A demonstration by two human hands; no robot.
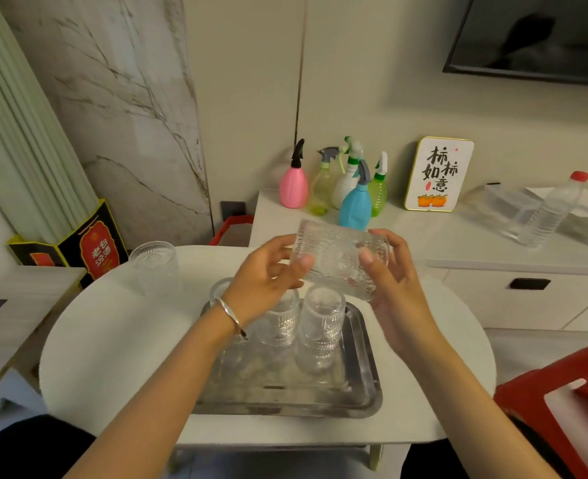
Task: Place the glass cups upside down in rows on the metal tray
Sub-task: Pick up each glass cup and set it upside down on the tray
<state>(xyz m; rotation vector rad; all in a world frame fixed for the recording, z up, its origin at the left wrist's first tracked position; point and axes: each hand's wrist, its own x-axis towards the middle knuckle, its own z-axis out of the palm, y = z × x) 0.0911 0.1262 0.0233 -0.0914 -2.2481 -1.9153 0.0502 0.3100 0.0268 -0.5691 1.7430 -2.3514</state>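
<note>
Both hands hold one ribbed glass cup [340, 257] on its side in the air above the far end of the metal tray [365, 368]. My left hand [268, 274] grips its left end and my right hand [392, 281] its right end. On the tray several glass cups stand upside down: one [321, 323] in plain sight, one [282, 319] partly behind my left wrist, and another [218, 292] mostly hidden at the tray's far left. A further cup [154, 264] stands upright on the white table [106, 340], left of the tray.
Several spray bottles [337, 184], a framed sign [437, 174] and a water bottle [551, 212] stand on the white cabinet behind the table. A red chair [568, 402] is at the right. A black and red box [88, 247] leans at the left.
</note>
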